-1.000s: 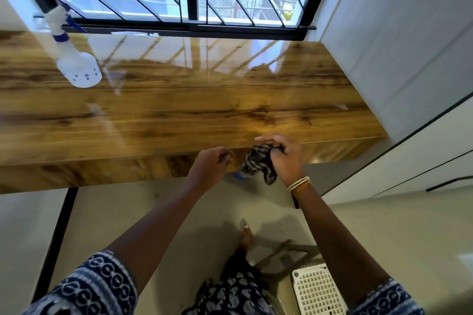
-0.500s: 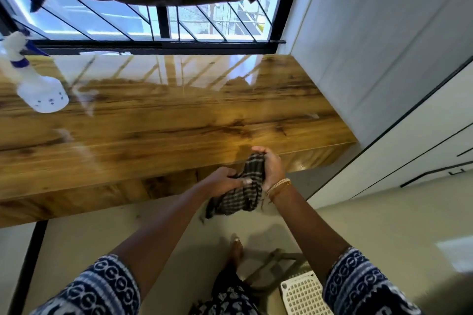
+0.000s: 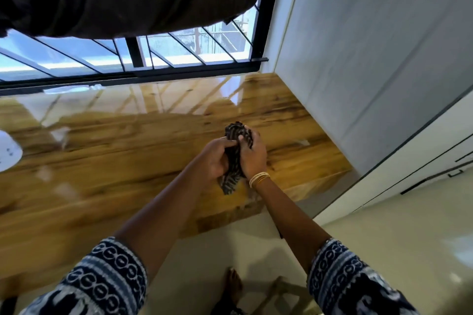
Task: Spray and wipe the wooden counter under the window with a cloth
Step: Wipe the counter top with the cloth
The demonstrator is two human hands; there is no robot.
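Checked dark cloth (image 3: 236, 153) bunched between our left hand (image 3: 215, 157) and right hand (image 3: 253, 156), both closed on it, above wooden counter (image 3: 115, 161) near right end. Counter glossy; wiping apparently not started here. Spray bottle (image 3: 7, 151) at left edge.

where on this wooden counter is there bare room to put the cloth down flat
Most of the counter is bare. The widest free patch runs from the white spray bottle at the left edge to the hands. A smaller strip lies between the right hand and the wall. Only the spot under the left hand and cloth is taken.
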